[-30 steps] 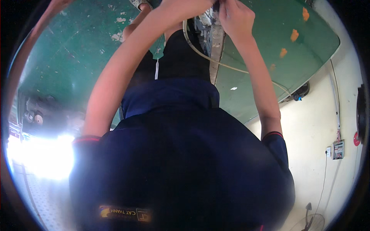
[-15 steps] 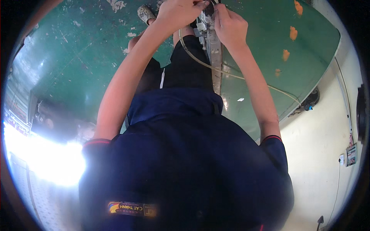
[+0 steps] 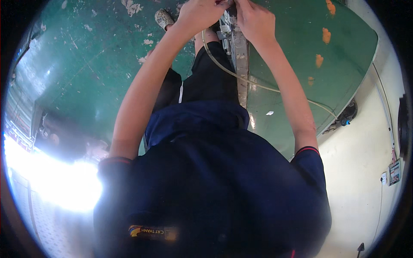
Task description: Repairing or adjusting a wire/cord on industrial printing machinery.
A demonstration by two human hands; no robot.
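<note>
At the top edge of the view, my left hand (image 3: 204,13) and my right hand (image 3: 257,22) come close together, their fingers bent inward. Both are closed, pinching at something small that I cannot make out, because the frame cuts it off. Just below them sits a metal fitting with rods (image 3: 226,38), fixed along a worn, scuffed metal edge strip (image 3: 242,66). A thin yellowish clear hose (image 3: 218,64) loops down from beside my left wrist and passes under my right forearm.
A green tabletop (image 3: 297,51) with orange smears lies to the right, bearing a small white scrap (image 3: 269,113). The hose runs to a dark device (image 3: 347,112) at the cream wall (image 3: 357,172). Below left is a green floor (image 3: 99,64) with pale peeling patches.
Both hands have shifted slightly, the right one a little up and to the left. The fingers stay together at the top edge. My forearms and torso have moved a little to the right.
</note>
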